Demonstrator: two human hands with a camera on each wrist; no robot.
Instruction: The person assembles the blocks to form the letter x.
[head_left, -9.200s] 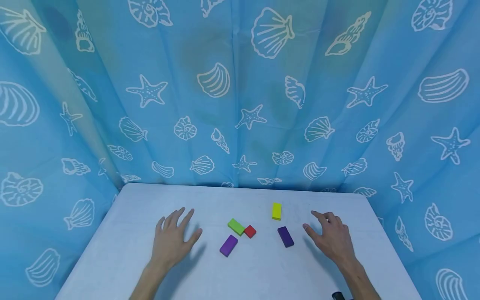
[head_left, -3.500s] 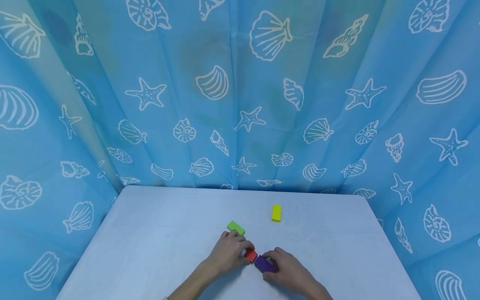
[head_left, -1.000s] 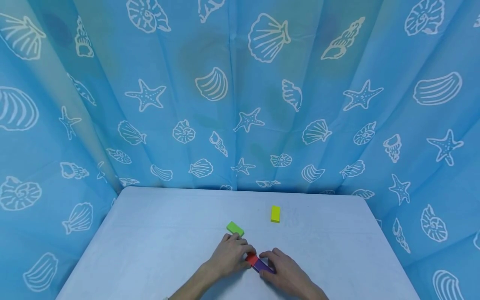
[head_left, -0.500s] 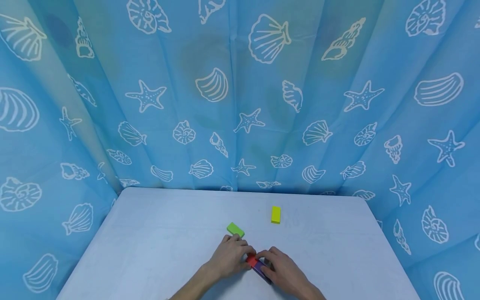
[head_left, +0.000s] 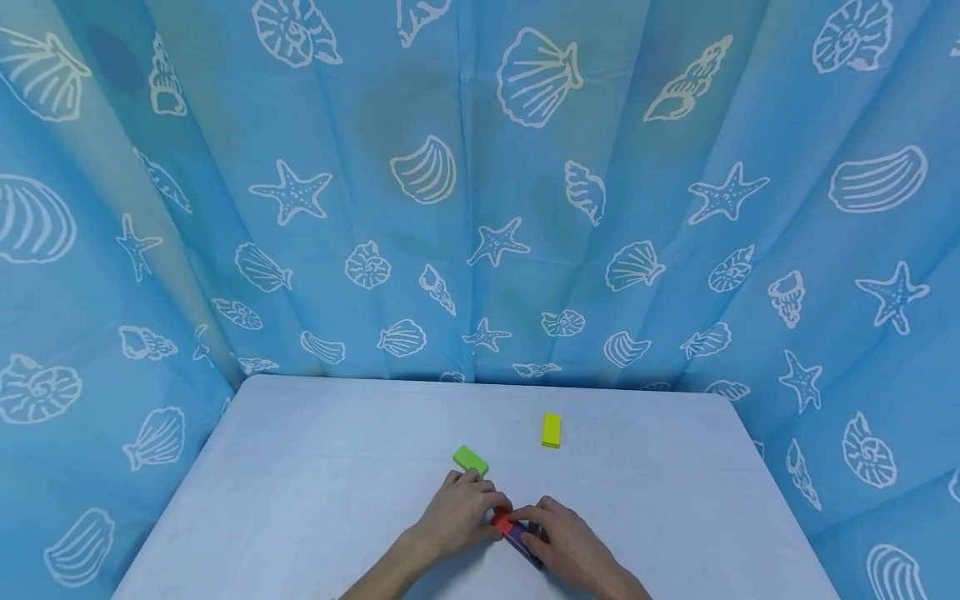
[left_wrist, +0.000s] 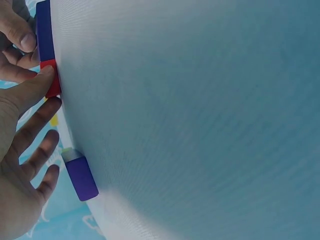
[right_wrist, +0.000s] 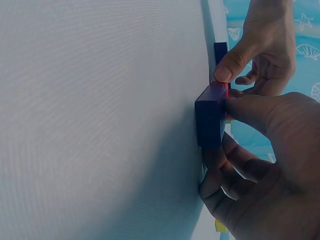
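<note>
My left hand (head_left: 461,512) pinches a small red block (head_left: 503,522) between thumb and fingers on the white table. My right hand (head_left: 573,542) grips a dark purple block (head_left: 522,546), with its thumb on the near side. The two blocks lie end to end in a slanting line and appear to touch. In the right wrist view, the dark purple block (right_wrist: 210,120) stands nearest, with a sliver of the red block (right_wrist: 223,86) behind it. Another purple block (left_wrist: 81,178) lies beyond my left fingers in the left wrist view; my left hand hides it in the head view.
A light green block (head_left: 470,459) lies just beyond my left fingers. Farther back on the white table (head_left: 337,450) is a yellow block (head_left: 552,430). A blue curtain (head_left: 465,250) with shell prints stands behind the table and along its sides.
Both hands came inward from apart and took hold of the red and dark purple blocks, which were brought together. Over the last second my right fingers shifted slightly left, toward the red block.
</note>
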